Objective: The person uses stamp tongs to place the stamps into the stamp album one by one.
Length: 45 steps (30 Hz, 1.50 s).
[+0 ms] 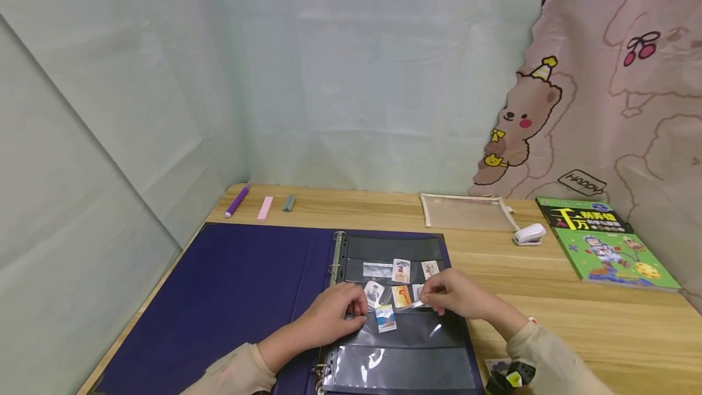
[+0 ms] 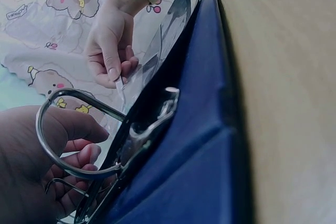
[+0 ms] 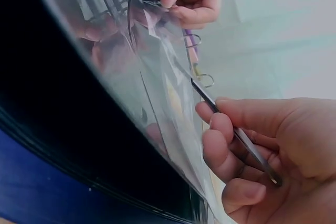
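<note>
An open stamp album page (image 1: 406,337) with black backing and clear pocket strips lies under both hands. My left hand (image 1: 334,313) is at the page's ring side, its thumb and fingers pinching the edge of a clear pocket strip (image 3: 152,19). My right hand (image 1: 457,294) holds slim metal tweezers (image 3: 247,145), their tips at the lifted clear film. Between the hands are an orange stamp (image 1: 402,296), a grey-and-white stamp (image 1: 374,294) and a blue stamp (image 1: 386,319) lower down. A reddish stamp (image 1: 401,270) sits in the row above. The right fingers partly cover another stamp.
Metal binder rings (image 1: 336,270) stand up beside the left hand, and the blue cover (image 1: 236,297) spreads left. Behind lie a purple pen (image 1: 238,200), pink strip (image 1: 265,208) and mesh pouch (image 1: 466,212). A white stapler (image 1: 529,234) and green book (image 1: 609,245) are at right.
</note>
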Motion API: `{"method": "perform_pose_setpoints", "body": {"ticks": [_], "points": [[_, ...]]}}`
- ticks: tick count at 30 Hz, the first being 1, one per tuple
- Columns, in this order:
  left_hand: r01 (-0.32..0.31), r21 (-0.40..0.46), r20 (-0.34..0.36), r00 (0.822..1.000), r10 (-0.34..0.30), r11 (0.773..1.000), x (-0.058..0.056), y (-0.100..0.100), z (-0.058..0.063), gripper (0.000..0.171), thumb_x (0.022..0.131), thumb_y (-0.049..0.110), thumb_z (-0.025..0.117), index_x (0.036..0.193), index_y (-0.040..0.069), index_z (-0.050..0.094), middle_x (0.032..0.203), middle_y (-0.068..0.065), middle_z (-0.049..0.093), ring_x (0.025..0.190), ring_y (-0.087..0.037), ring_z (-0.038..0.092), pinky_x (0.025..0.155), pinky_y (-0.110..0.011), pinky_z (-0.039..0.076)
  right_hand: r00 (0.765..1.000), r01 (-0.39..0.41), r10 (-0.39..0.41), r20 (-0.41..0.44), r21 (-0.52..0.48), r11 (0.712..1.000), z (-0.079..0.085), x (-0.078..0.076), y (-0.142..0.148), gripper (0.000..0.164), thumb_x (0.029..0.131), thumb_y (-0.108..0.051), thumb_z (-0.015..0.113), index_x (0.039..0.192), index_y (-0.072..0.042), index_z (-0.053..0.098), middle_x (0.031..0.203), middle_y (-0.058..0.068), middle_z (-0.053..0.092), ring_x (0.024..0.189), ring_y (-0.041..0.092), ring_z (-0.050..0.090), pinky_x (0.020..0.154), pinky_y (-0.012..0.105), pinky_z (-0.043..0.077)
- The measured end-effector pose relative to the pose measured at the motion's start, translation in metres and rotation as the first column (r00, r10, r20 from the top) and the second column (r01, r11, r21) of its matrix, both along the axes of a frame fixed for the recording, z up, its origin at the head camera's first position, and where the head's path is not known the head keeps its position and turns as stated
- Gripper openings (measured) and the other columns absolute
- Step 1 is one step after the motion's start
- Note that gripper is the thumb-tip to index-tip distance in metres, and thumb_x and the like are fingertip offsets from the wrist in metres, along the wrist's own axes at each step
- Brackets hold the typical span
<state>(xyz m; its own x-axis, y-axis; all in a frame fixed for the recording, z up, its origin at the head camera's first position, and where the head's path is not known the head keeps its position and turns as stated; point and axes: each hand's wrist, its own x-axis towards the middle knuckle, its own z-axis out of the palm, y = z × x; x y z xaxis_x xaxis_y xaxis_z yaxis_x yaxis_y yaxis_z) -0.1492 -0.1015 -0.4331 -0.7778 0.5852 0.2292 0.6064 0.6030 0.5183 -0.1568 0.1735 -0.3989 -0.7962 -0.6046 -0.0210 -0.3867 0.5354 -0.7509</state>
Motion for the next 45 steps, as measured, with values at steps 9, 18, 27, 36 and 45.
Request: {"method": "perform_pose_setpoints", "body": {"ticks": [9, 18, 27, 36, 45], "points": [[-0.001, -0.005, -0.004, 1.0, 0.001, 1.0, 0.0, 0.001, -0.001, 0.017, 0.071, 0.017, 0.069, 0.072, 0.025, 0.053, 0.069, 0.016, 0.048, 0.069, 0.003, 0.041, 0.065, -0.013, 0.036, 0.998, -0.061, 0.062, -0.012, 0.084, 0.995, 0.007, -0.002, -0.002, 0.012, 0.084, -0.012, 0.059, 0.075, -0.007, 0.065, 0.056, 0.002, 0.055, 0.045, -0.001, 0.045, 0.044, 0.02, 0.043], [0.001, -0.007, 0.009, 1.0, -0.001, 1.0, 0.0, -0.001, 0.002, 0.017, 0.072, 0.018, 0.069, 0.073, 0.024, 0.053, 0.07, 0.015, 0.048, 0.069, 0.002, 0.041, 0.064, -0.013, 0.036, 0.998, -0.009, 0.017, -0.057, 0.138, 0.99, 0.017, -0.006, -0.002, 0.01, 0.083, -0.016, 0.061, 0.077, -0.009, 0.066, 0.06, -0.003, 0.055, 0.049, 0.0, 0.046, 0.047, 0.02, 0.044], [0.016, 0.006, -0.001, 1.0, -0.016, 1.0, 0.0, -0.001, 0.001, 0.016, 0.072, 0.017, 0.069, 0.073, 0.023, 0.054, 0.071, 0.013, 0.05, 0.069, 0.001, 0.043, 0.064, -0.012, 0.036, 0.998, -0.021, 0.03, -0.048, 0.193, 0.981, 0.018, -0.009, -0.01, 0.008, 0.082, -0.013, 0.062, 0.076, -0.01, 0.066, 0.06, -0.008, 0.054, 0.049, -0.001, 0.046, 0.048, 0.019, 0.043], [0.019, 0.002, -0.014, 1.0, -0.019, 1.0, 0.001, 0.0, 0.002, 0.016, 0.072, 0.016, 0.069, 0.073, 0.022, 0.054, 0.071, 0.014, 0.05, 0.069, 0.002, 0.042, 0.064, -0.013, 0.036, 0.998, -0.06, 0.064, -0.019, 0.171, 0.984, 0.02, -0.011, -0.008, 0.008, 0.082, -0.012, 0.061, 0.077, -0.008, 0.067, 0.061, -0.007, 0.055, 0.048, -0.001, 0.047, 0.047, 0.02, 0.045], [0.018, -0.008, -0.006, 1.0, -0.018, 1.0, 0.0, 0.0, 0.002, 0.017, 0.072, 0.015, 0.069, 0.073, 0.022, 0.053, 0.071, 0.013, 0.05, 0.069, 0.001, 0.042, 0.064, -0.014, 0.036, 0.998, -0.044, 0.052, -0.045, 0.163, 0.986, 0.027, -0.01, 0.002, 0.008, 0.083, -0.016, 0.061, 0.077, -0.012, 0.066, 0.062, -0.006, 0.055, 0.05, 0.0, 0.047, 0.048, 0.02, 0.045]]}}
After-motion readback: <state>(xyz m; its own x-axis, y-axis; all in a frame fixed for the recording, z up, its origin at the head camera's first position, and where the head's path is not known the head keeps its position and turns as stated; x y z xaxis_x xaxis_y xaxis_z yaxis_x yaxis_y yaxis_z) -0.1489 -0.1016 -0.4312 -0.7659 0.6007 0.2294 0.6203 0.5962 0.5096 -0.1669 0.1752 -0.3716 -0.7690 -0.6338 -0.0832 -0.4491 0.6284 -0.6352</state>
